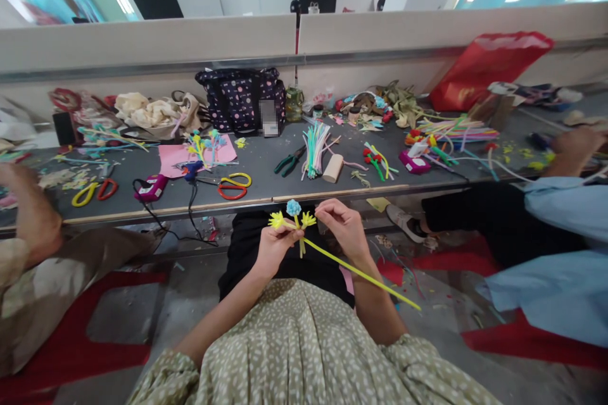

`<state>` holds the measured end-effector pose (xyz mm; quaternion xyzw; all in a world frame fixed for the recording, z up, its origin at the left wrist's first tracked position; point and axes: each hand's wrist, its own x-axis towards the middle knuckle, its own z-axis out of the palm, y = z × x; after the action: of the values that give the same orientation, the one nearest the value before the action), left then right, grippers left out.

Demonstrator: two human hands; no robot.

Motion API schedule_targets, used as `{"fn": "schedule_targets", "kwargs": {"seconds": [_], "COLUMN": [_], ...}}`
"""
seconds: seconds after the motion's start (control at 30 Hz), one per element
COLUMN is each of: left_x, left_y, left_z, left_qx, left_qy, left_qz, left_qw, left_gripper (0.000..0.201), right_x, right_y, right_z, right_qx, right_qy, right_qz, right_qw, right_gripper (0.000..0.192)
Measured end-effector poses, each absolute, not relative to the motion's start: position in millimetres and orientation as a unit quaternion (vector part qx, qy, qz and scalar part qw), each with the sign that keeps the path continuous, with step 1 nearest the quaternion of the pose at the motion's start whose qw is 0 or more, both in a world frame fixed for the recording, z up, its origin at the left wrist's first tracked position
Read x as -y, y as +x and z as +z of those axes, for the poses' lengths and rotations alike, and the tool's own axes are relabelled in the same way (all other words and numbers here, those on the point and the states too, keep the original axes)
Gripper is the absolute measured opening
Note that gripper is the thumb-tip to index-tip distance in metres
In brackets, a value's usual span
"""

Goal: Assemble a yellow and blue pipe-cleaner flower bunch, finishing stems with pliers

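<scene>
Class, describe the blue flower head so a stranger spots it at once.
From the long grey table, look down past its near edge to the left hand, which pinches stems. Rising above it between two spiky yellow flower heads is the blue flower head, set apart by its colour and rounded shape.

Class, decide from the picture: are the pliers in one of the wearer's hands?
No, the pliers lie on the table, while the left hand pinches the flower stems.
</scene>
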<state>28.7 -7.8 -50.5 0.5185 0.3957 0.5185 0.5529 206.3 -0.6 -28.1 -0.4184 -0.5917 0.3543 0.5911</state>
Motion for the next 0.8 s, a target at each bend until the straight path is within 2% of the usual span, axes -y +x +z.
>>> {"fn": "schedule_targets", "kwargs": {"seconds": [0.17,0.3,0.43,0.5,0.57,0.6,0.63,0.7,0.8], "left_x": [7.4,5.2,-0.4,-3.6,-6.2,-7.2,-7.9,-8.8,-9.0], "left_y": [30.1,29.7,28.3,28.9,30.9,32.3,33.8,36.2,36.5], "left_z": [-51.0,-51.1,-51.9,-52.7,-53.6,-53.9,-54.0,-54.2,-54.5], "left_qx": [-0.395,-0.408,-0.415,-0.409,-0.403,-0.402,-0.403,-0.404,-0.403], "left_qy": [0.521,0.497,0.46,0.442,0.427,0.419,0.411,0.394,0.385], "left_qz": [0.516,0.525,0.551,0.567,0.576,0.577,0.577,0.58,0.591], "left_qw": [0.553,0.558,0.559,0.562,0.569,0.574,0.58,0.588,0.584], "left_gripper": [0.016,0.016,0.015,0.015,0.016,0.017,0.018,0.02,0.02], "right_x": [-0.2,-3.8,-4.4,-3.4,-3.0,-3.1,-3.5,-4.4,-4.3], "right_y": [204.1,218.7,250.3,263.5,269.2,268.5,265.3,252.6,225.3], "right_z": [-27.9,-35.4,-59.3,-74.4,-86.9,-91.0,-93.2,-91.6,-78.1], "right_qx": [0.616,0.587,0.631,0.643,0.601,0.577,0.566,0.56,0.595], "right_qy": [-0.425,-0.504,-0.583,-0.625,-0.659,-0.66,-0.646,-0.593,-0.478], "right_qz": [0.322,0.237,0.218,0.182,0.113,0.099,0.114,0.217,0.371], "right_qw": [0.58,0.587,0.464,0.404,0.438,0.471,0.499,0.536,0.529], "right_gripper": [0.015,0.017,0.026,0.022,0.012,0.017,0.023,0.021,0.027]}}
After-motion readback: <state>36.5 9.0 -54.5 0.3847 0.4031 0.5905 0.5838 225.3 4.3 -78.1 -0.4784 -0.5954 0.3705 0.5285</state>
